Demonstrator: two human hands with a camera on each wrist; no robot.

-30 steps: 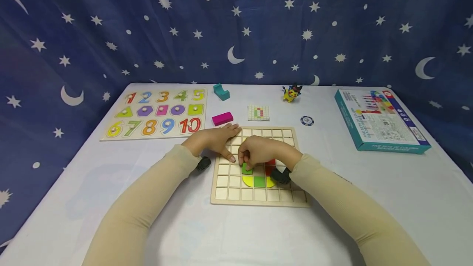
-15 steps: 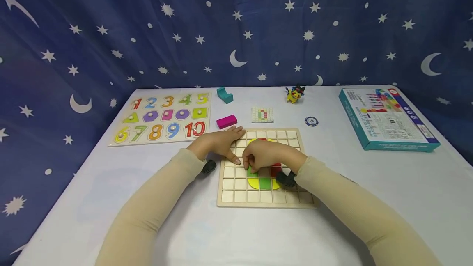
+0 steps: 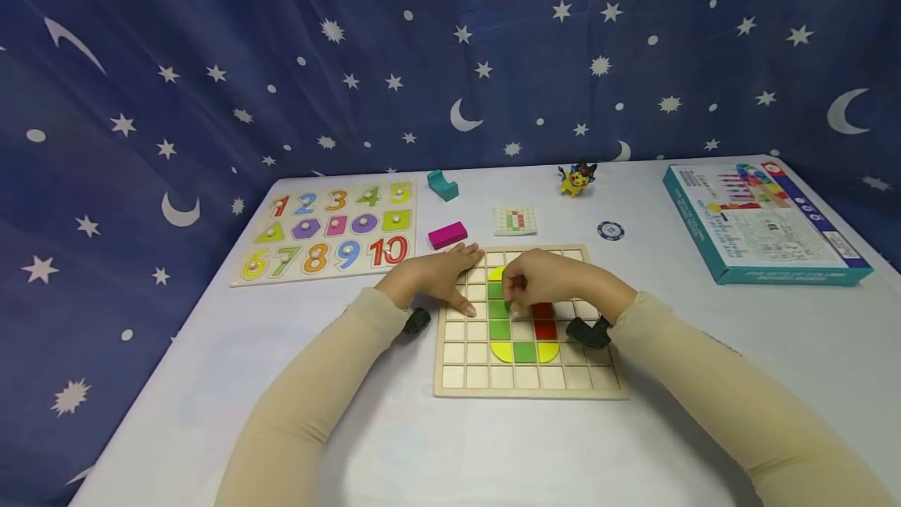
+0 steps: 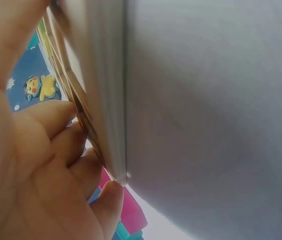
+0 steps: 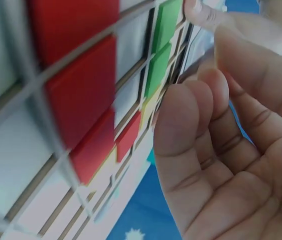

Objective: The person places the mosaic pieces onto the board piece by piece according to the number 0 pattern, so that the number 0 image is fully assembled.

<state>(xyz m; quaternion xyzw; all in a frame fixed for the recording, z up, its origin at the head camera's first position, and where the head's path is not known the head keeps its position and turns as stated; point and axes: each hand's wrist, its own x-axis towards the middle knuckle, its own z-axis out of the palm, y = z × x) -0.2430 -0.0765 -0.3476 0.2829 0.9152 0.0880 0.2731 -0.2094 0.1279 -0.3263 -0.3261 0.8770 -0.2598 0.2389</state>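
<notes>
Our left hand [image 3: 435,278] lay flat on the grid board's [image 3: 457,382] left edge; our right hand [image 3: 545,278], fingers curled, touched the green tile [image 3: 498,308] near the board's middle.

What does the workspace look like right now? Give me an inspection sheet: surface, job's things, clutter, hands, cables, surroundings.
Surface: white table, flat.
Job's things: wooden grid board holding green tiles, red tiles and yellow rounded tiles; most cells bare.
Clutter: number puzzle board, magenta block, teal block, pattern card, poker chip, yellow toy figure, teal game box.
Hands: left hand rests flat on the board's left edge; right hand, fingers curled, over the green column; whether it pinches a tile cannot be told.
Cables: nothing seen.
Surroundings: blue star-and-moon cloth behind the table.
</notes>
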